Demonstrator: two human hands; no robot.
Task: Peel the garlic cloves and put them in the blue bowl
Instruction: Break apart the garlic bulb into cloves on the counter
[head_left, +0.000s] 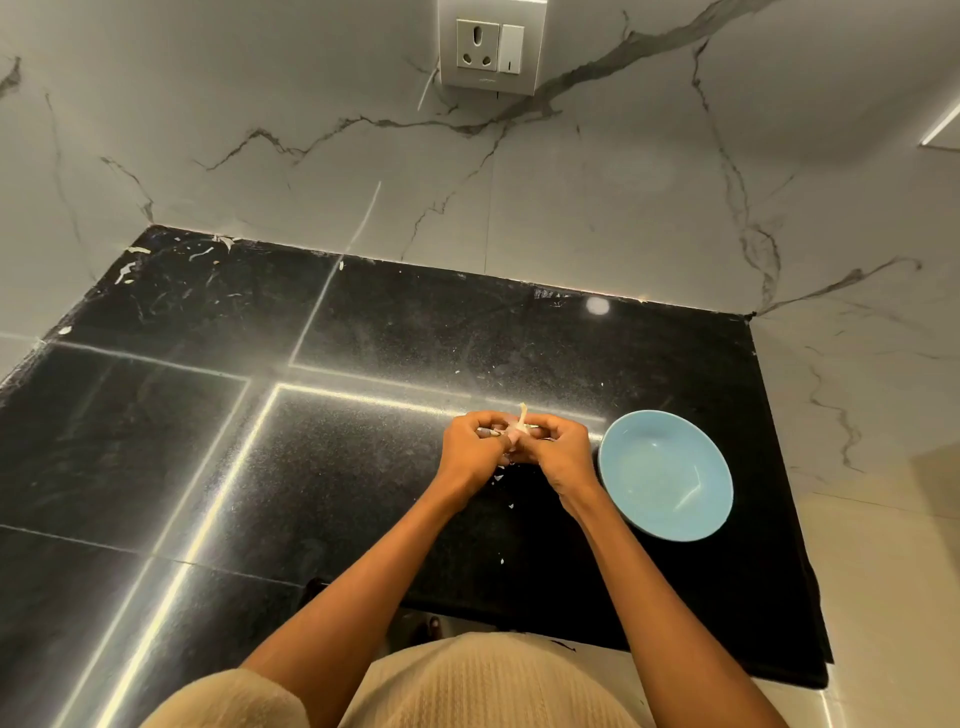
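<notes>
A pale garlic piece (521, 425) with papery skin sticking up is held between both hands above the black counter. My left hand (471, 451) grips it from the left with curled fingers. My right hand (558, 447) pinches it from the right. Most of the garlic is hidden by the fingers. The blue bowl (666, 474) sits on the counter just right of my right hand, and I see no cloves inside it.
Small flakes of garlic skin (500, 478) lie on the black counter (311, 467) under my hands. More scraps lie at the far left corner (136, 260). A marble wall with a socket (491, 44) rises behind. The counter's right edge runs just beyond the bowl.
</notes>
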